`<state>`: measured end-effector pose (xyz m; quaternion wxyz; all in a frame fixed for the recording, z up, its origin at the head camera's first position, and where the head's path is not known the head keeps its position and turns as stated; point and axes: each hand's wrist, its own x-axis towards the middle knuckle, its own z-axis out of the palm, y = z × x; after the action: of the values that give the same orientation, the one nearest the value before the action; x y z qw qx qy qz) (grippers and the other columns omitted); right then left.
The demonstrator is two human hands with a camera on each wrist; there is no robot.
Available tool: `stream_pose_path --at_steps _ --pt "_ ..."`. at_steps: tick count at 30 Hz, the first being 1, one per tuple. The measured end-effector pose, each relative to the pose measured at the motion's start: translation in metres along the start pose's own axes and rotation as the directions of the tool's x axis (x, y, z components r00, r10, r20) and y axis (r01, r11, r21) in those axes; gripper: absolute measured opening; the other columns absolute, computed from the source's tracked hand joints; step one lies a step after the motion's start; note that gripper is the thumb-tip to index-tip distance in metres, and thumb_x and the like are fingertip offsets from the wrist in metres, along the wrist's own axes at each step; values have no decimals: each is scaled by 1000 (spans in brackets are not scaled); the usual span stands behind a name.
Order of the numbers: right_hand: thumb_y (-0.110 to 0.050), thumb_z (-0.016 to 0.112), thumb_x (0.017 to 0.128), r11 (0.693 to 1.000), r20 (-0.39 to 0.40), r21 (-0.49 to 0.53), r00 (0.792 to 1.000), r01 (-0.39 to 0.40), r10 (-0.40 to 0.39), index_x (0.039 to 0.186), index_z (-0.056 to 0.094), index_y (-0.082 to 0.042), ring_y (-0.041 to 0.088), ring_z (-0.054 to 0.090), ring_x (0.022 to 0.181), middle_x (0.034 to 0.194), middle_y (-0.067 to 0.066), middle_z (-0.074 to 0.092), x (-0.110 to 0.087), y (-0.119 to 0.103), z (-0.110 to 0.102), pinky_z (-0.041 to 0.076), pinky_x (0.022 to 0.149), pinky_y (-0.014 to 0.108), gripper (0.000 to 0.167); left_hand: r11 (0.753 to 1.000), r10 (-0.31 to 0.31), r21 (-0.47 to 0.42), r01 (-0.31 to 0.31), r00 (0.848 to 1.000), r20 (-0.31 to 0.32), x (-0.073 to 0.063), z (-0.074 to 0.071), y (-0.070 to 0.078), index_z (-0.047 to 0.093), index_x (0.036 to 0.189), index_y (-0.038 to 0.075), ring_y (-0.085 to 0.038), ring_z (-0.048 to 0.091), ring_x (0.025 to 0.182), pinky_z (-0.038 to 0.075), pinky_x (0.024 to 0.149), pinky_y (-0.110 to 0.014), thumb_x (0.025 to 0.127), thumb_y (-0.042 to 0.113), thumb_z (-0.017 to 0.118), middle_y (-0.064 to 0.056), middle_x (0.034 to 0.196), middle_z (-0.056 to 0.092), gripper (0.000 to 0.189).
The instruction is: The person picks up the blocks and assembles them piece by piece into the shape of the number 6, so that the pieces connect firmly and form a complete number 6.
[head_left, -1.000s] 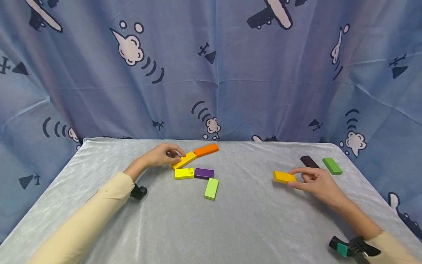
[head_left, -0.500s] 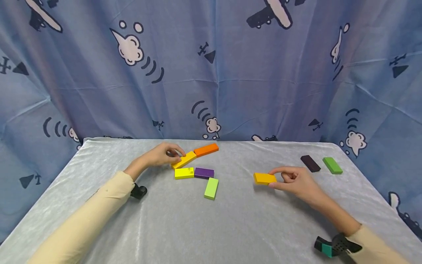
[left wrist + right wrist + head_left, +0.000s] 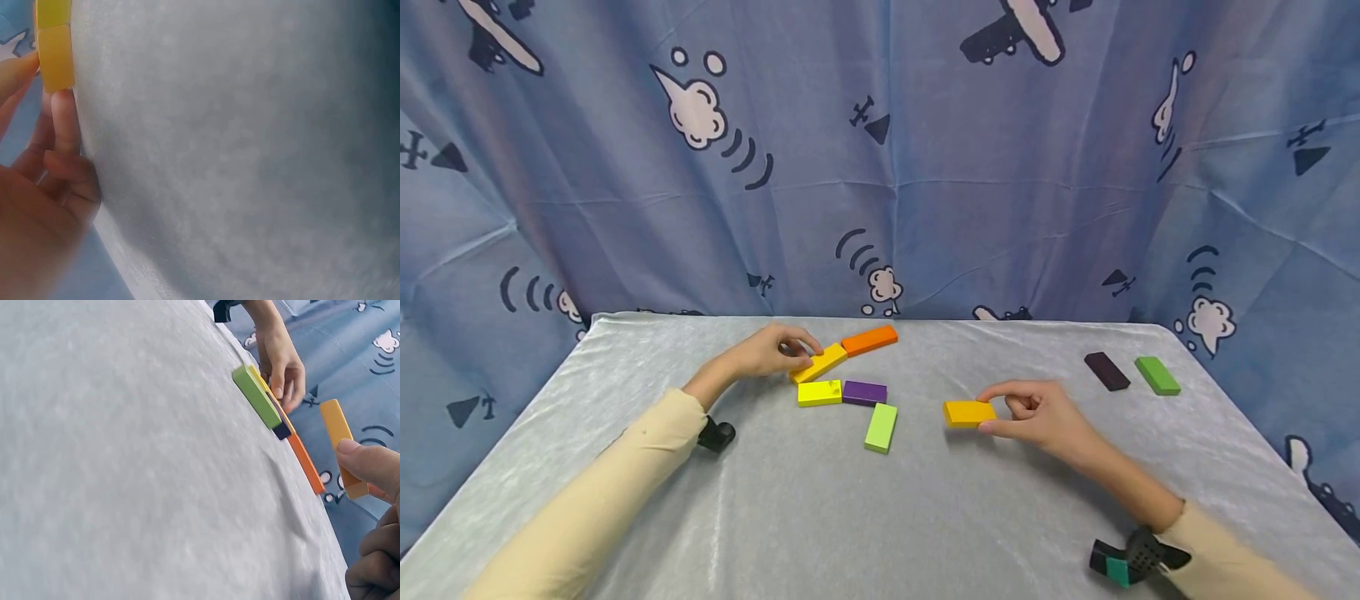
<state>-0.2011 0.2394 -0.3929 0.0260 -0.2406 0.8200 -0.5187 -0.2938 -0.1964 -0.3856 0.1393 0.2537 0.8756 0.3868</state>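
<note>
My right hand (image 3: 1047,419) pinches an amber-yellow block (image 3: 964,413) by its right end, between thumb and forefinger. The right wrist view shows this block (image 3: 336,420) held clear of the cloth. At the left, my left hand (image 3: 767,352) holds a second amber block (image 3: 826,362) at its near end; in the left wrist view fingers sit on either side of that block (image 3: 56,57). Its far end meets an orange block (image 3: 870,340). Just in front, a bright yellow block (image 3: 819,394) and a purple block (image 3: 865,394) lie end to end, and a lime-green block (image 3: 881,428) slants off the purple one.
Farther right, a dark brown block (image 3: 1107,372) and a green block (image 3: 1157,376) lie on the grey cloth-covered table (image 3: 820,517). A blue patterned curtain (image 3: 925,233) rises behind the table's back edge.
My right hand has carried its amber block leftward across the table, away from the dark brown and green blocks. The left hand and the blocks around it have stayed put.
</note>
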Motion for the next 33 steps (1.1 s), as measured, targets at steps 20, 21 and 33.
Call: stream_pose_path --at_steps 20,21,33 --pt "-8 88 80 998 84 41 995 53 -57 106 77 -9 9 23 51 59 0 24 6 -17 39 21 45 27 28 1000 8 -1 -8 1000 0 0 0 1 71 120 1 -25 64 97 53 83 -37 98 -1 64 -9 105 70 23" --pt "-9 88 80 998 85 42 995 55 -59 106 77 -9 10 23 51 59 0 24 6 -18 42 21 46 27 28 1000 7 -1 -7 1000 0 0 0 1 71 120 1 -26 64 97 53 83 -37 98 -1 64 -9 105 70 23" --pt "-10 88 80 996 121 82 992 24 -34 104 78 -9 10 23 52 59 -1 23 10 -27 68 20 47 27 27 1000 16 -7 -16 1000 2 0 1 0 71 120 1 -25 64 96 52 81 -36 98 -2 64 -9 104 70 23"
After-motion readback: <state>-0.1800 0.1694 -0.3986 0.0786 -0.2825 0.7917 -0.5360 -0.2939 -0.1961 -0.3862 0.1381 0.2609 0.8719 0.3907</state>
